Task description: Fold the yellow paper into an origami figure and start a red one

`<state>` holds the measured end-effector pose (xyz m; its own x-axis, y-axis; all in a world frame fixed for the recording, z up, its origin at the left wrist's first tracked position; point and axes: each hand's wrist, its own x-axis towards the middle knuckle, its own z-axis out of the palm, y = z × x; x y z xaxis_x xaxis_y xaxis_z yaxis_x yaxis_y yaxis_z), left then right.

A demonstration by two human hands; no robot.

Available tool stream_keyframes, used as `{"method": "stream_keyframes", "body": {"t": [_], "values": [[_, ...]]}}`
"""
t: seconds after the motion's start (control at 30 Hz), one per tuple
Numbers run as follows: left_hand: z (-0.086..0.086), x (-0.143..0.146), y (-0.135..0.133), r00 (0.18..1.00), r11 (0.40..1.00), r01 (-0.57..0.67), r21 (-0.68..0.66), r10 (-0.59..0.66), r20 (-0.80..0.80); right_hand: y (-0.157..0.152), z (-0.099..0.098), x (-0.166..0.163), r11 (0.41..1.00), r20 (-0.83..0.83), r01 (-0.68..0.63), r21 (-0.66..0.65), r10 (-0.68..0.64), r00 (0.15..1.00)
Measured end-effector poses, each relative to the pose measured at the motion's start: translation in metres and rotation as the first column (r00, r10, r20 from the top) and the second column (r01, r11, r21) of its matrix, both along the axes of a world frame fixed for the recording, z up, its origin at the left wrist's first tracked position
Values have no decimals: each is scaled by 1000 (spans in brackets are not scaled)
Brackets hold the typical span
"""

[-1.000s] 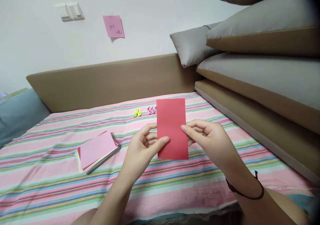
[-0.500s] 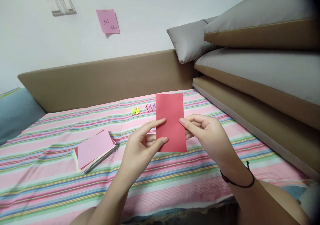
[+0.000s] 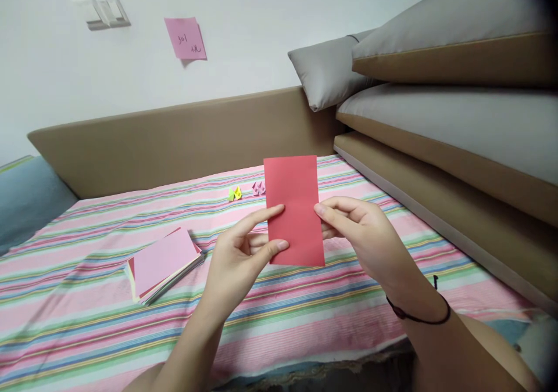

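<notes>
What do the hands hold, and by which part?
A red paper sheet: left hand at its left edge, mid-height and below; right hand midway along its right edge.

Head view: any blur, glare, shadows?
Head view: red sheet evenly lit, no obvious glare; head view: light switch smeared at its left side; head view: soft shadow below pink note; head view: top-right corner dark.

Paper stack: on cloth, left of sheet | folded papers: behind both, on cloth | cushions: right
</notes>
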<state>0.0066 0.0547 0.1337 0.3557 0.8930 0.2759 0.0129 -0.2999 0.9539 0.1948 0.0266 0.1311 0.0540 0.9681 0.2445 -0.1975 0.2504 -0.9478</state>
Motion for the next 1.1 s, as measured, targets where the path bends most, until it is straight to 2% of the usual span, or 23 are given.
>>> {"method": "stream_keyframes", "body": {"t": [0.27, 0.47, 0.73, 1.1], "values": [[3, -3, -2, 998, 998, 65, -10, -65, 27, -8, 4, -1, 999, 16, 34, 32, -35, 999], [5, -2, -3, 997, 997, 57, -44, -55, 47, -9, 6, -1, 999, 37, 46, 24, -47, 998], [4, -7, -4, 996, 984, 87, -158, -86, 15, -13, 7, -1, 998, 63, 65, -17, -64, 996], [0, -9, -2, 987, 950, 139, -280, -109, 120, -16, 9, 1, 999, 42, 32, -22, -31, 999]]}}
